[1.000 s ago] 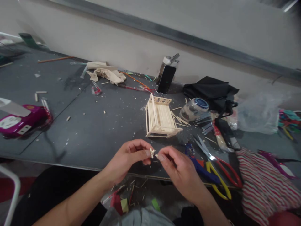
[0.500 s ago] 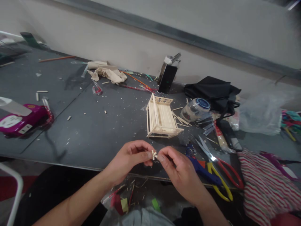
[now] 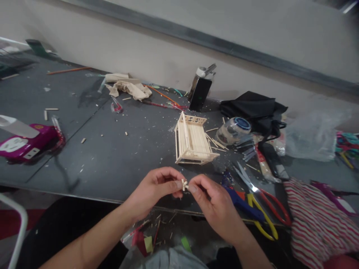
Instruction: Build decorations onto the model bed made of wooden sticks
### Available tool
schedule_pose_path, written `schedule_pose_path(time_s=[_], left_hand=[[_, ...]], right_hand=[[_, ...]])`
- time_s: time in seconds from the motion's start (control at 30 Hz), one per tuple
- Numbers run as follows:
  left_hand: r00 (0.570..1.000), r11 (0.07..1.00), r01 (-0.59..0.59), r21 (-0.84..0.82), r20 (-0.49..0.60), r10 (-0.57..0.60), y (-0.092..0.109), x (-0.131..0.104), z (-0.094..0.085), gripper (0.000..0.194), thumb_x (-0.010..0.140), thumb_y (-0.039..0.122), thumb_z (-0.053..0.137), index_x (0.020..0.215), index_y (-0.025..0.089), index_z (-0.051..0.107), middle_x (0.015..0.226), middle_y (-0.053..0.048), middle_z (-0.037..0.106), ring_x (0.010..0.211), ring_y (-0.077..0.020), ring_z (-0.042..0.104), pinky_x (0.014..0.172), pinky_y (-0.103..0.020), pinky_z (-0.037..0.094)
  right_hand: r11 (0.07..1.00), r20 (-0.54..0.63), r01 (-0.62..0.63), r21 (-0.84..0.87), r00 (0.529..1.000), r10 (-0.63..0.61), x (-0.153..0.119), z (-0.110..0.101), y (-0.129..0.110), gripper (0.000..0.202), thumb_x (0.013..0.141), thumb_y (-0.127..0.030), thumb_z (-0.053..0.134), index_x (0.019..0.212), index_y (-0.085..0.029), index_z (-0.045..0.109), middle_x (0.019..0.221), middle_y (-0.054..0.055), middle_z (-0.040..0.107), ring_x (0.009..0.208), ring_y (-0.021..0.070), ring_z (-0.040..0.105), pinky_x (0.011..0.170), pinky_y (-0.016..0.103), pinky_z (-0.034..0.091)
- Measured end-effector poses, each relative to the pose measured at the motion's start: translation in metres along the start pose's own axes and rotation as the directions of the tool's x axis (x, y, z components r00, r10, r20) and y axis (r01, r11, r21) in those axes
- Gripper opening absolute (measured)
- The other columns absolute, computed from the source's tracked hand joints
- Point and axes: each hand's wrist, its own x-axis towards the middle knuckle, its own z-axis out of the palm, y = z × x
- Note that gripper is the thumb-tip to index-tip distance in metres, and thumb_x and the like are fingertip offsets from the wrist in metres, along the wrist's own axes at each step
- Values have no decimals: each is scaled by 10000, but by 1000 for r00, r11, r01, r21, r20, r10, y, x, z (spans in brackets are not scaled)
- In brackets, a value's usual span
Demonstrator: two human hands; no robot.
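Over the table's front edge, my left hand (image 3: 161, 186) and my right hand (image 3: 211, 198) meet fingertip to fingertip. Between them is a small piece of short crossed wooden sticks (image 3: 184, 184), pinched from the left by my left thumb and fingers and from the right by my right thumb and index finger. Just beyond my hands stands a small bed-like frame of pale wooden sticks (image 3: 193, 138) on the dark table (image 3: 112, 160).
Scissors with red handles (image 3: 256, 190) and a blue glue gun (image 3: 242, 203) lie right of my right hand. A jar with a blue lid (image 3: 234, 130), loose sticks and a black pouch (image 3: 254, 106) are beyond. A phone (image 3: 200, 93) leans upright at the back.
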Motion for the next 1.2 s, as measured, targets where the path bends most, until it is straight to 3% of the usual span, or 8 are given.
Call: schedule_pose_path(time_s=[1.2], left_hand=[[1000, 999, -27, 20, -11, 27, -3, 1, 1, 107, 777, 214, 689, 843, 133, 671, 735, -6, 631, 664, -96, 582, 685, -231, 453]], right_hand=[[999, -26, 12, -43, 1000, -13, -2, 5, 6, 179, 964, -277, 426, 812, -215, 498, 728, -31, 558, 665, 113, 533, 632, 230, 384]])
